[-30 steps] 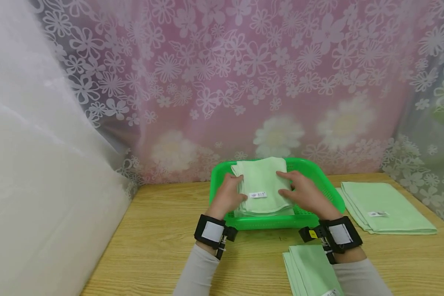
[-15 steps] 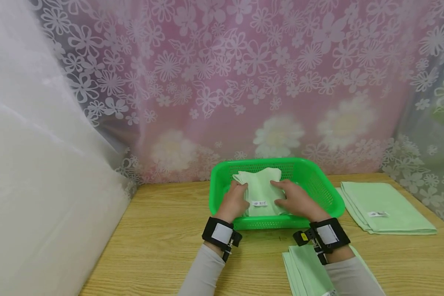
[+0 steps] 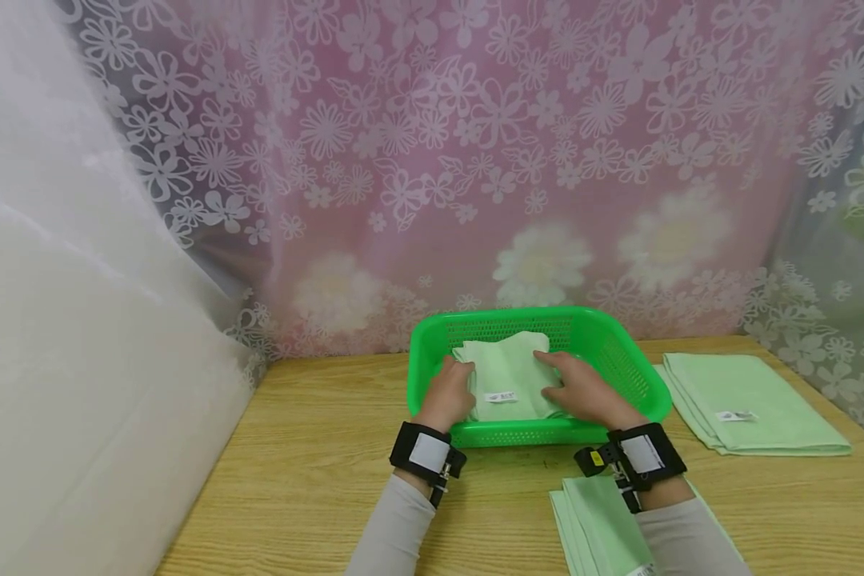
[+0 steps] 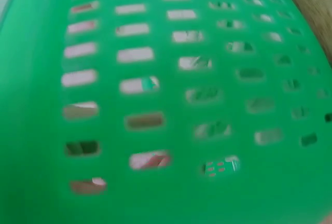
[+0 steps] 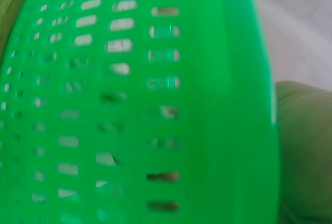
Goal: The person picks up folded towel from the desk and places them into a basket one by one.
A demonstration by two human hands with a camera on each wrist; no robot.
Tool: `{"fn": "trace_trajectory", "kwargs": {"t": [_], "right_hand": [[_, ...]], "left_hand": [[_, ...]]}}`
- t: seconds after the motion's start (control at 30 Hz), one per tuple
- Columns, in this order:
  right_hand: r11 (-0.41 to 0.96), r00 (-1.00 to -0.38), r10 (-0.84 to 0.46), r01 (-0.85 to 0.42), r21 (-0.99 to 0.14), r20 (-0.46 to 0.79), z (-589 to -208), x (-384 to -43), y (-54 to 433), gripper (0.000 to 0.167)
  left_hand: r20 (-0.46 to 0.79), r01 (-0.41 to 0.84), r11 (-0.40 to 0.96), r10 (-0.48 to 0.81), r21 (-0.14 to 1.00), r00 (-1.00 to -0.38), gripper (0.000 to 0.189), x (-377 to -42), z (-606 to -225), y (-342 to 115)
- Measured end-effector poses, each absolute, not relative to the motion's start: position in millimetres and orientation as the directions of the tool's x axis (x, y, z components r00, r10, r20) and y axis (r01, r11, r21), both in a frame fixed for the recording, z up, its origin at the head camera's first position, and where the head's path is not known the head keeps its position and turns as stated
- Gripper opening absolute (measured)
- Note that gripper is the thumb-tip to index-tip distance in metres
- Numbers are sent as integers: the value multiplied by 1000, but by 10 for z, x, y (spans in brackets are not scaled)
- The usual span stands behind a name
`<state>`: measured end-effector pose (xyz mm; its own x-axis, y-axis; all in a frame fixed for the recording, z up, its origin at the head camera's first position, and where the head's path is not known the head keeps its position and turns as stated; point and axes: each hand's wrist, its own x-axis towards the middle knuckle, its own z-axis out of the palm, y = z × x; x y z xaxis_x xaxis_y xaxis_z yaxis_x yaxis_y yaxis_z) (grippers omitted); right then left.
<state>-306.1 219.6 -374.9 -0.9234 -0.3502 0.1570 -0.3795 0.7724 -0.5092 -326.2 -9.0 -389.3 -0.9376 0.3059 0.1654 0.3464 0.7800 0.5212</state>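
Floral, perhaps plastic, curtain (image 3: 432, 160) behind wood-grain table (image 3: 302, 480)

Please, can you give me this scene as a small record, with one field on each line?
Left hand: holds the left edge of the middle cloth
Right hand: holds the same cloth's right edge
Middle cloth: pale green, folded, white label, inside the basket
Basket: green, with holes, on the wooden table
Right cloth: folded, on the table, right of the basket
Front cloth: folded, partly hidden by the right sleeve
Background: pink flowered curtain
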Motion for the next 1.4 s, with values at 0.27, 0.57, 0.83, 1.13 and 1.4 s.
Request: {"fn": "trace_trajectory", "kwargs": {"t": [0.27, 0.57, 0.83, 1.13, 1.4], "right_hand": [[768, -941, -322, -323, -553, 103, -3754, -3086, 2294, 59], [793, -931, -339, -362, -491, 138, -3744, -3036, 2288, 34], [815, -929, -327, -370, -446, 173, -3758, -3043, 2276, 21], [787, -909, -413, -385, -481, 52, -3811, -3063, 2211, 29], [789, -908, -417, -381, -481, 37, -3791, -3019, 2184, 32]], "left_hand": [[176, 322, 802, 270, 503, -947, 47, -3265, -3905, -122], [216, 335, 802, 260, 495, -941, 39, -3211, -3899, -128], [220, 361, 814, 290, 455, -931, 29, -3193, -3878, -91], [-14, 351, 810, 404, 470, -915, 33, -3157, -3857, -14], [-30, 363, 815, 421, 452, -907, 34, -3158, -3845, -17]]}}
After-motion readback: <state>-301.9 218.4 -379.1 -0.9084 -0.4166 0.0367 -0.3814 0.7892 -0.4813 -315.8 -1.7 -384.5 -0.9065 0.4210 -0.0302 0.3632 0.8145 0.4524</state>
